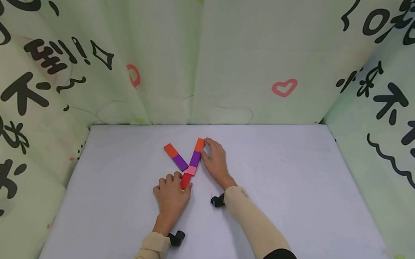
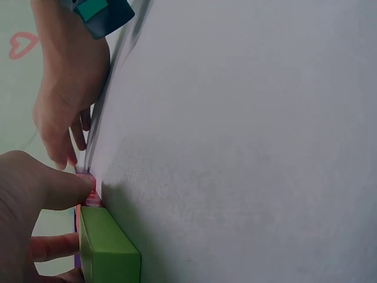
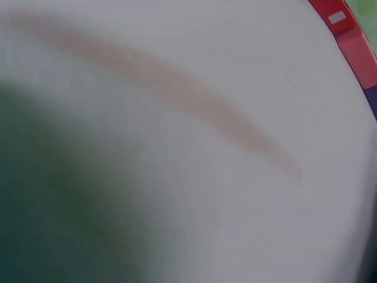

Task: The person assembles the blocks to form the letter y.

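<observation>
Orange, purple, pink and red blocks form a narrow row on the white table. My left hand pinches the red block at the near end, between thumb and fingers. A green block shows beside its fingers in the left wrist view; the hand mostly covers it from above. At the far end, my right hand has its fingertips along the right side of the orange block. Left of the row, another orange block and purple block lie end to end, slanting toward it.
The white table extends around both hands. Pale green curtains with dark lettering hang behind it and along both sides. A small dark wrist camera sits at the right wrist, and another camera at the left.
</observation>
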`<action>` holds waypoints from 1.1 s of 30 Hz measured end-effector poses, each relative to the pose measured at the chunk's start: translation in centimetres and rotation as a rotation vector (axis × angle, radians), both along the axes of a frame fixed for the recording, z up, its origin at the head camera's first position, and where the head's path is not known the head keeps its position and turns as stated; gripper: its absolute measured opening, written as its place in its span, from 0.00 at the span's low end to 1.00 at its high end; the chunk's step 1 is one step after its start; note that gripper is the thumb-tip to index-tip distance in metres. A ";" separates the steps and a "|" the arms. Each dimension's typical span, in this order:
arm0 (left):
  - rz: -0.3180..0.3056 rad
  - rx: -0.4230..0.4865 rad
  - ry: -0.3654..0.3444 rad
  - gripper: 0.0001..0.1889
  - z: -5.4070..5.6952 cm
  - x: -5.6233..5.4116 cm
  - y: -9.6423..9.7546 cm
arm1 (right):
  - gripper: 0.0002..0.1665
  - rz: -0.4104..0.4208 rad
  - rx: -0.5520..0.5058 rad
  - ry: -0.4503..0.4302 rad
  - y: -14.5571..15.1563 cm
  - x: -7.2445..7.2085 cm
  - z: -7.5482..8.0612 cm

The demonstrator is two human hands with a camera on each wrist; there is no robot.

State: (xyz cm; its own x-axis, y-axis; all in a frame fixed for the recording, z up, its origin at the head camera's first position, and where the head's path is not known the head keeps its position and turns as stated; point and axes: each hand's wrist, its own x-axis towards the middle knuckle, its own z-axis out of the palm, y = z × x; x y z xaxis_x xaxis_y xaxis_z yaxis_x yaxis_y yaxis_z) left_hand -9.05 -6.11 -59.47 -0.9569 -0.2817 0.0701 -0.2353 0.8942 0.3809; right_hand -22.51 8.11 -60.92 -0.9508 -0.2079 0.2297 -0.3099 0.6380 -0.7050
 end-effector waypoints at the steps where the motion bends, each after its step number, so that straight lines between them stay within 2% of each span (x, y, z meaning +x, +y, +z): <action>1: -0.001 -0.001 0.004 0.23 0.0 0.0 0.0 | 0.29 0.003 0.005 0.000 0.0 -0.1 0.0; 8: -0.009 0.010 0.003 0.22 0.1 0.1 0.1 | 0.28 0.005 0.031 -0.010 0.1 -0.6 0.0; 24: -0.009 0.009 0.025 0.21 -0.1 0.2 0.4 | 0.31 0.019 0.137 -0.101 -0.2 -0.7 0.3; 33: -0.002 -0.003 0.026 0.22 -0.2 0.1 0.6 | 0.31 0.014 0.131 -0.087 -0.1 -0.6 0.1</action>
State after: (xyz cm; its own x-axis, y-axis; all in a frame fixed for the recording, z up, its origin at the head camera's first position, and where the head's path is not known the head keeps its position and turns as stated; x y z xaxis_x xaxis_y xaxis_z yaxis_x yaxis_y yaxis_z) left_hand -8.95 -5.48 -59.63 -0.9554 -0.2794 0.0955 -0.2235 0.8957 0.3845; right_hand -23.13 8.04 -60.84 -0.9627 -0.2441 0.1164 -0.2606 0.7221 -0.6409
